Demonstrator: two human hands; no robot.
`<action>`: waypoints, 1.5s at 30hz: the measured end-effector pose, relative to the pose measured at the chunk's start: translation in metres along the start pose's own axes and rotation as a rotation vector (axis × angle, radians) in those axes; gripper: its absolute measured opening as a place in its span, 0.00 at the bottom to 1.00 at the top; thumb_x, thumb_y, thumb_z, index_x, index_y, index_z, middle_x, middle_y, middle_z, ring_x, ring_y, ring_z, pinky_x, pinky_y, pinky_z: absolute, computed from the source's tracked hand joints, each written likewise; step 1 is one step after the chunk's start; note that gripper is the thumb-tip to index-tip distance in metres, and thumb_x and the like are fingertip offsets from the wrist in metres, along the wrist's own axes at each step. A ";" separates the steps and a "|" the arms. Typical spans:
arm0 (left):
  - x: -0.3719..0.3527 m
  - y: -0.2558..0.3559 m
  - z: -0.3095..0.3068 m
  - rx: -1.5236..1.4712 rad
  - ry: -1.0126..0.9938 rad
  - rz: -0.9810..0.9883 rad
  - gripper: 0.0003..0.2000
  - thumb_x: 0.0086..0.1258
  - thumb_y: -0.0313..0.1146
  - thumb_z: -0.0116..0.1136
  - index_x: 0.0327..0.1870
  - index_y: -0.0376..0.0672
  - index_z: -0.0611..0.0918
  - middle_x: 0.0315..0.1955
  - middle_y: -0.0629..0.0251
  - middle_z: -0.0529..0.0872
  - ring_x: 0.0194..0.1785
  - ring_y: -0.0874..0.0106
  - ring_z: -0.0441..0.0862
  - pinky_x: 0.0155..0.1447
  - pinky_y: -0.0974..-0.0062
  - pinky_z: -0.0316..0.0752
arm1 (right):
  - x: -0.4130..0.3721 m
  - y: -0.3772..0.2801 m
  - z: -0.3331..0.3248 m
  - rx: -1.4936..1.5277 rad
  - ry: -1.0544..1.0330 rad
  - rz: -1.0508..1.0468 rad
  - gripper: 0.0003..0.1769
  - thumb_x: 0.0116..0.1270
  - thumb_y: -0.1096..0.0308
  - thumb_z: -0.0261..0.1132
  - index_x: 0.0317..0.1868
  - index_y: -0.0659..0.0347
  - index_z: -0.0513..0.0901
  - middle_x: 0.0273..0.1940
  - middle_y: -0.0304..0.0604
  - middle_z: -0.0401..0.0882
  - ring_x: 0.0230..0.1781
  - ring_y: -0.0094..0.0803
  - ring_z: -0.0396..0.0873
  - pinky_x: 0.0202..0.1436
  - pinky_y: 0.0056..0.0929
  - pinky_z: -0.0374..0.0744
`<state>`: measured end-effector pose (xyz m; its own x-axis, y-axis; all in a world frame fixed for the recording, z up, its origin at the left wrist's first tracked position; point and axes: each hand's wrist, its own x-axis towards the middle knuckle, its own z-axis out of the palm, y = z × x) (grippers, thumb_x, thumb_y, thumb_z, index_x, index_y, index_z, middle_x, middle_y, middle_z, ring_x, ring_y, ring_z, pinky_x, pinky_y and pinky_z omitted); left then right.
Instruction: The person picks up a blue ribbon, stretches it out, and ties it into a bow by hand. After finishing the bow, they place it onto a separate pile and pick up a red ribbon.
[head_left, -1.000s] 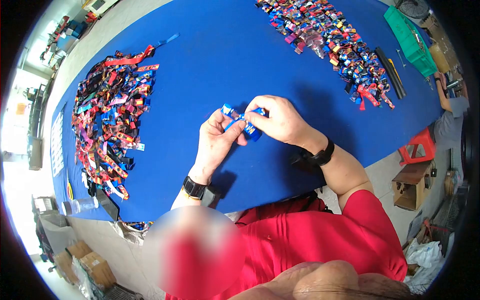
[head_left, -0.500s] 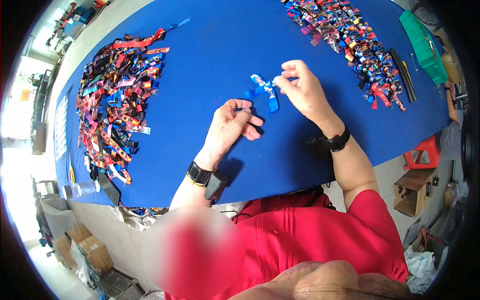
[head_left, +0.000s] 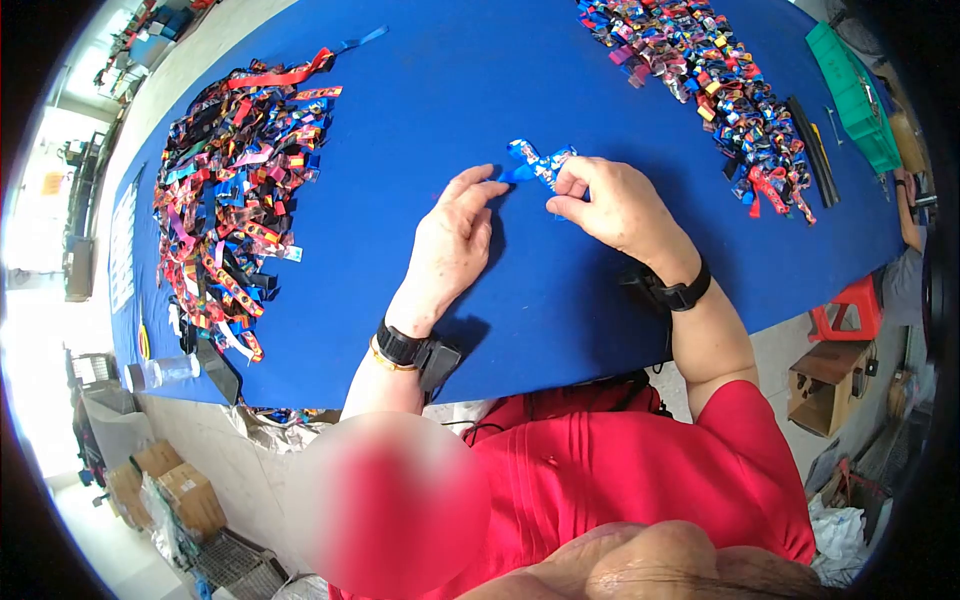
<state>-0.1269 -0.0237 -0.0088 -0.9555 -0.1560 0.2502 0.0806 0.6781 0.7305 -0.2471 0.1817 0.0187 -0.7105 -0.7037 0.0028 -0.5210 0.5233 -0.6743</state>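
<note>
Two hands on my feed! The right hand point(head_left: 625, 205) pinches one blue ribbon point(head_left: 537, 164) over the table point(head_left: 430, 85), between two heaps point(head_left: 235, 190) point(head_left: 715, 90); the left hand point(head_left: 452, 240), fingers loosely extended, hovers just beside it.

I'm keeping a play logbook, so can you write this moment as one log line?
Right hand: holding blue ribbon | Left hand: beside ribbon, touch unclear | Table: left pile, right pile
</note>
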 end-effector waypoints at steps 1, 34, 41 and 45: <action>-0.001 0.000 0.000 0.008 -0.029 0.020 0.16 0.69 0.17 0.57 0.56 0.41 0.85 0.61 0.57 0.84 0.47 0.62 0.89 0.49 0.68 0.83 | -0.001 0.000 0.001 -0.035 0.025 -0.025 0.16 0.64 0.59 0.76 0.40 0.62 0.82 0.37 0.48 0.89 0.38 0.47 0.88 0.41 0.42 0.83; -0.001 -0.012 0.003 0.240 0.088 -0.076 0.09 0.69 0.26 0.65 0.48 0.41 0.84 0.56 0.54 0.84 0.50 0.52 0.88 0.50 0.61 0.84 | -0.014 -0.005 -0.002 -0.227 -0.075 -0.265 0.17 0.66 0.52 0.73 0.42 0.58 0.89 0.40 0.48 0.85 0.42 0.48 0.86 0.46 0.45 0.82; 0.003 -0.012 0.002 0.200 0.161 0.025 0.10 0.70 0.23 0.61 0.50 0.41 0.84 0.54 0.55 0.85 0.51 0.53 0.88 0.52 0.62 0.84 | -0.012 -0.004 0.002 -0.257 -0.042 -0.315 0.14 0.70 0.56 0.69 0.38 0.57 0.91 0.35 0.47 0.86 0.36 0.47 0.86 0.42 0.45 0.83; 0.000 -0.019 0.005 0.207 0.118 0.018 0.08 0.70 0.22 0.60 0.47 0.39 0.86 0.46 0.55 0.86 0.47 0.53 0.87 0.51 0.62 0.83 | -0.012 -0.005 0.003 -0.269 -0.064 -0.297 0.12 0.70 0.57 0.68 0.37 0.56 0.92 0.34 0.48 0.86 0.36 0.47 0.86 0.42 0.45 0.83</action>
<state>-0.1302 -0.0330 -0.0264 -0.9139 -0.2172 0.3429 0.0254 0.8125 0.5825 -0.2345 0.1860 0.0193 -0.4841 -0.8672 0.1167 -0.8104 0.3941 -0.4335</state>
